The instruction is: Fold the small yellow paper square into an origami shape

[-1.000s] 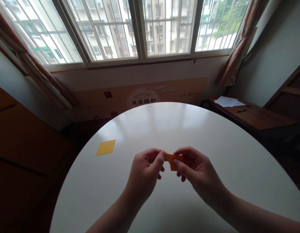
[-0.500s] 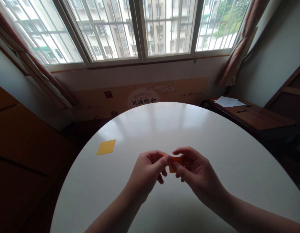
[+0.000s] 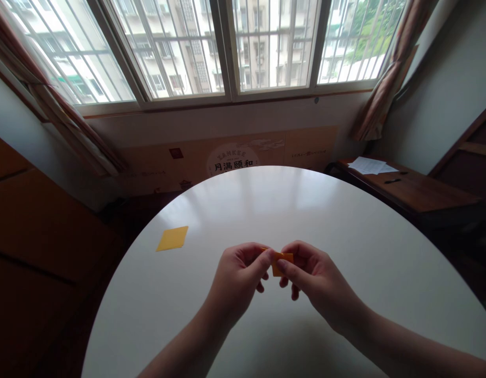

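Pinching one orange paper (image 3: 276, 270) below right of the frame's centre, I have the left hand (image 3: 243, 270) at its left end and the right hand (image 3: 312, 268) at its right, both grips narrowed on it. One yellow square (image 3: 172, 239) lies left on the white surface (image 3: 345, 231); two curtains (image 3: 384, 89) hang upper left and right.

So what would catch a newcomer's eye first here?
Probably the small orange piece held between the left hand and right hand, above the white round table. Next, the yellow sheet lying toward the table's left edge, and the bright barred windows across the top.
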{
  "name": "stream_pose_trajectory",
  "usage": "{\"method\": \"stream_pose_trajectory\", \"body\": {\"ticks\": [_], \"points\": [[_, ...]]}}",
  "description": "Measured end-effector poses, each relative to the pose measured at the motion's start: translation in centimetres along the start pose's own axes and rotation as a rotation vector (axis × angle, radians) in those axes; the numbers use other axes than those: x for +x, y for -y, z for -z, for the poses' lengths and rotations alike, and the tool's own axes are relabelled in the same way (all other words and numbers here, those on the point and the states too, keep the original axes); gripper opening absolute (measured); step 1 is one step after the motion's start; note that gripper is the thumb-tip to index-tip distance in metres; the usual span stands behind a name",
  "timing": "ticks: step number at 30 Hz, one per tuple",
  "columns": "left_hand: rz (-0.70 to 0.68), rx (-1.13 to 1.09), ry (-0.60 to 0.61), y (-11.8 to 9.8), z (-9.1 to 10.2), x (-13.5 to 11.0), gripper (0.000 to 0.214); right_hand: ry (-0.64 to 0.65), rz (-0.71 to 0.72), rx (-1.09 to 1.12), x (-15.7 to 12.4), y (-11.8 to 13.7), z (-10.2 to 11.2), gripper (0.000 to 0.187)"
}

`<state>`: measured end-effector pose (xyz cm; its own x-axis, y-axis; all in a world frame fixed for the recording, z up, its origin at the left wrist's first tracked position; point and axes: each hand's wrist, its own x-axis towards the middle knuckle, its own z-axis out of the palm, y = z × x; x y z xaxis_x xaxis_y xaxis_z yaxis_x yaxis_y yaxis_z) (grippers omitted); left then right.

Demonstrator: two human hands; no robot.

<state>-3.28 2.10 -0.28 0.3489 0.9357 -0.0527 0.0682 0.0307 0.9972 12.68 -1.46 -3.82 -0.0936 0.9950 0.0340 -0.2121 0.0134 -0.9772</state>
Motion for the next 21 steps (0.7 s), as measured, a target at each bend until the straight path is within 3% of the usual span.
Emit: {"method": "stream_pose_trajectory", "body": {"ticks": [21], "points": [[-0.111, 0.016, -0.132, 0.09, 0.66, 0.34, 0.028, -0.062, 0.017, 0.024, -0.05, 0.37, -0.06, 0.024]]}}
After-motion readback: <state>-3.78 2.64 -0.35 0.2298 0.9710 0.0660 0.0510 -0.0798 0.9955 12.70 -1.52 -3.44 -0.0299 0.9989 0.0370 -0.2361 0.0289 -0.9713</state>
